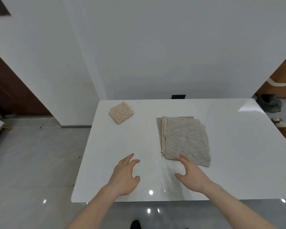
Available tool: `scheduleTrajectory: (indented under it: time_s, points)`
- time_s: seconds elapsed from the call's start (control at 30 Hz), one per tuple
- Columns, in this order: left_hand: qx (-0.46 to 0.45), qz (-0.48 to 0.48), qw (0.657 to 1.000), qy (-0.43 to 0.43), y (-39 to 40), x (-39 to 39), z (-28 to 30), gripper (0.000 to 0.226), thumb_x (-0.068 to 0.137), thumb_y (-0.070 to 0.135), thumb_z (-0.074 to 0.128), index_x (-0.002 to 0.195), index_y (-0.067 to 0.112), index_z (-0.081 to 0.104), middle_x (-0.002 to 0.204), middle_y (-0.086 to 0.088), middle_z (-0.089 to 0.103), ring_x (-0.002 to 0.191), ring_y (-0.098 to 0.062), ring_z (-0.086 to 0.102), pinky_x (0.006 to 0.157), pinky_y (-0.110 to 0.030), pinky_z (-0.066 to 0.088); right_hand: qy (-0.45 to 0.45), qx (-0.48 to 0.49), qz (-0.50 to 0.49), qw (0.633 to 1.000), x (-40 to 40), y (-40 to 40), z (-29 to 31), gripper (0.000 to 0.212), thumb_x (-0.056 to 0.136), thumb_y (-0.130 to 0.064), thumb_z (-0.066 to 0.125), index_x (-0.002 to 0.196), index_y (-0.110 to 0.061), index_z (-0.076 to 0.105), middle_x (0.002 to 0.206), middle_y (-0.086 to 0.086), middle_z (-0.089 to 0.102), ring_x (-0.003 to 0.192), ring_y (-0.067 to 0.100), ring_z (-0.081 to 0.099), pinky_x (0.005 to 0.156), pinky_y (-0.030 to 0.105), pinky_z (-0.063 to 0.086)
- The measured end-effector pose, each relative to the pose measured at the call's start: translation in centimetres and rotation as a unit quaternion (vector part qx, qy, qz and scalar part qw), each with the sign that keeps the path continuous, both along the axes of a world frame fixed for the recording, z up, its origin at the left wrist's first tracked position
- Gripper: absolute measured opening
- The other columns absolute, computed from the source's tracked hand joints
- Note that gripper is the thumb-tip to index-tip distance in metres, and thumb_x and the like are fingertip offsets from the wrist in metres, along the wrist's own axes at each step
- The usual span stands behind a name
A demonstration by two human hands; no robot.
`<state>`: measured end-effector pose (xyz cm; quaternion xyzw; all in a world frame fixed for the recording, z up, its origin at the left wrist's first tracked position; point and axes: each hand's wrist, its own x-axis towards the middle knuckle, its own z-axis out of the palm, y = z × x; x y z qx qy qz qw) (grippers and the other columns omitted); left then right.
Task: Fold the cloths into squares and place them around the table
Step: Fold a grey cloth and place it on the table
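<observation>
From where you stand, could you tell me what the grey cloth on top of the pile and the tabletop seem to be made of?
Grey cloth: soft, matte fabric with a bumpy quilted texture, probably microfibre or terry. Tabletop: hard, glossy white slab, faintly veined and mirroring lights; perhaps stone or a lookalike.

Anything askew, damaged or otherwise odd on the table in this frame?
Only minor: the stack of unfolded grey and peach textured cloths is fanned unevenly, lower edges poking out at left. The folded peach square cloth lies rotated to the white table edges. Both hands, left hand and right hand, are open. No damage visible.
</observation>
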<state>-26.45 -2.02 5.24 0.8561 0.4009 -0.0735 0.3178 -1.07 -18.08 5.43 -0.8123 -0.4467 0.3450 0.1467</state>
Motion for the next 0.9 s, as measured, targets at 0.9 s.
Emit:
scheduleTrajectory:
  time_s: [0.9]
  points:
    - [0.065,-0.052,0.996,-0.013,-4.2,21.3,-14.1,0.053,0.091,0.039,0.053,0.142,0.033,0.048,0.169,0.012,0.006,0.155,-0.014,0.011,0.126,-0.03,0.01,-0.066,0.037,0.077,0.994,20.2,-2.0,-16.4,0.064,0.082,-0.041,0.059,0.144,-0.035,0.044,0.154,-0.013,0.031,0.14,0.013,0.037,0.113,0.02,0.03]
